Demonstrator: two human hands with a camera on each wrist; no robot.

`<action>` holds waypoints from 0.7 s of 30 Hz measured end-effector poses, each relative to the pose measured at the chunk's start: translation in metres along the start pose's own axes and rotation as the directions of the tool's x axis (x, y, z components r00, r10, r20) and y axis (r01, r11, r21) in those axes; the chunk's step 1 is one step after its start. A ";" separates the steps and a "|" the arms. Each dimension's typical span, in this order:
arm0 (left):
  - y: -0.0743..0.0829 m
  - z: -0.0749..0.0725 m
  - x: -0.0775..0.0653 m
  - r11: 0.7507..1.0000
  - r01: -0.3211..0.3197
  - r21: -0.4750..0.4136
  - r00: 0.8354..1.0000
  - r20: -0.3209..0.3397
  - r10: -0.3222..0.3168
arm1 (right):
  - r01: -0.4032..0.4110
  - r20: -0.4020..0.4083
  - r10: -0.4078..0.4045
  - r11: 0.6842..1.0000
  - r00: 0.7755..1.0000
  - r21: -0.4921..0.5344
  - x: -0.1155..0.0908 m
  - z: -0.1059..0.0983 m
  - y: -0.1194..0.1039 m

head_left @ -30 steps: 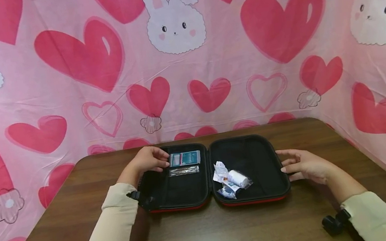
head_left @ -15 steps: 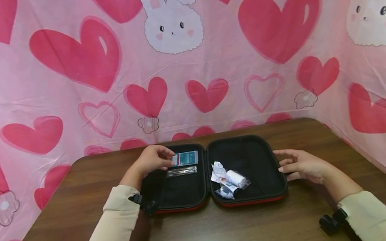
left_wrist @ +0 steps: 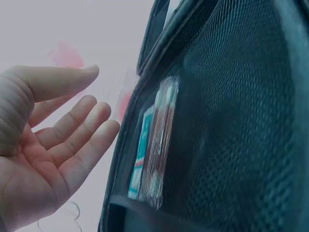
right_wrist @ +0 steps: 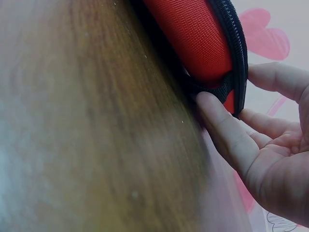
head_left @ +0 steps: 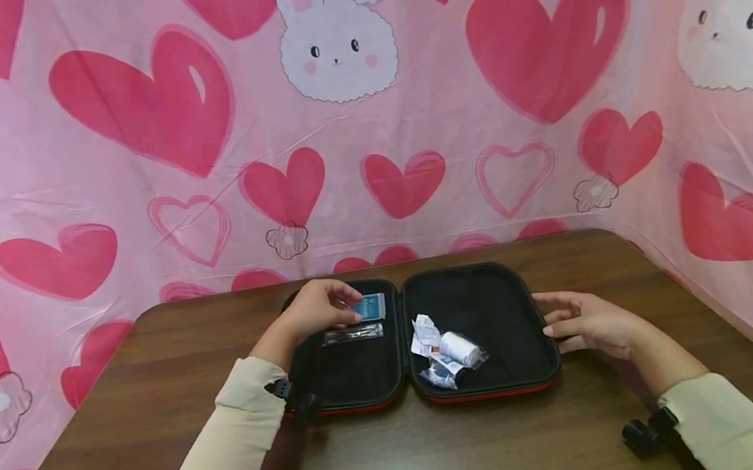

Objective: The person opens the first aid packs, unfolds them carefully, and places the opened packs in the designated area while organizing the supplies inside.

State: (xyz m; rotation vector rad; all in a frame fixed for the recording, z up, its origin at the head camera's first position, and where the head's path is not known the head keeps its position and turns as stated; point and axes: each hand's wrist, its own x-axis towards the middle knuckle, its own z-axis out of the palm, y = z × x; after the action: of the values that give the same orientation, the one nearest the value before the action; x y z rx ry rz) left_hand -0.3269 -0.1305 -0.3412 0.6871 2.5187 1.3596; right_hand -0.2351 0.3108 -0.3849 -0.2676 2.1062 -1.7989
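Observation:
An unzipped case (head_left: 361, 373) lies spread flat on the table, black mesh inside and red outside. Over its left half hovers my left hand (head_left: 320, 307), partly covering a teal-and-white flat packet (head_left: 371, 306). The left wrist view shows nothing between that hand's thumb and fingers (left_wrist: 79, 125). Just below the teal packet is a thin clear-wrapped packet (left_wrist: 161, 145). My right hand (head_left: 593, 324) holds the case's right edge. Seen from the right wrist, its thumb is at a black strap (right_wrist: 222, 92) on the red shell (right_wrist: 198, 34), its fingers at the zipped rim.
In the case's right half lie a plastic-wrapped white roll (head_left: 460, 349) and several small crumpled white packets (head_left: 426, 335). The brown wooden table (head_left: 412, 459) extends in front of and beside the case. Behind it hangs a pink cloth (head_left: 344, 125) with hearts and rabbits.
My left hand has moved rightward over the teal packet, hiding more of its left part. The packets have kept their place in the case. My right hand stays at the case's edge.

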 end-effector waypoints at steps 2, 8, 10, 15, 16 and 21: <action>0.003 0.003 0.002 1.000 -0.011 0.007 1.000 0.022 0.011 | -0.003 -0.002 0.003 1.000 1.000 -0.001 0.000 -0.001 0.000; 0.013 0.016 0.010 0.998 -0.054 0.035 0.995 0.087 0.051 | -0.012 -0.001 0.012 1.000 1.000 -0.007 0.000 -0.002 -0.001; 0.016 0.020 0.013 0.995 -0.073 0.061 0.992 0.107 0.066 | -0.012 -0.001 0.012 1.000 1.000 -0.005 0.000 -0.001 -0.002; 0.020 0.031 0.018 0.985 -0.126 0.120 0.980 0.168 0.105 | -0.005 0.005 0.005 1.000 1.000 0.002 0.000 0.000 -0.002; 0.021 0.033 0.019 0.983 -0.133 0.123 0.977 0.181 0.110 | -0.006 0.004 0.006 1.000 1.000 0.004 0.001 -0.001 -0.001; 0.025 0.044 0.025 0.981 -0.149 0.125 0.966 0.229 0.117 | -0.011 0.001 0.011 1.000 1.000 0.014 0.001 -0.001 0.000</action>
State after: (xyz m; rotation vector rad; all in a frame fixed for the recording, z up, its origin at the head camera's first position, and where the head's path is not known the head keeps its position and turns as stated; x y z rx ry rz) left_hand -0.3247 -0.0742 -0.3436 0.9941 2.4429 1.0811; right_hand -0.2361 0.3117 -0.3845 -0.2524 2.0895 -1.8064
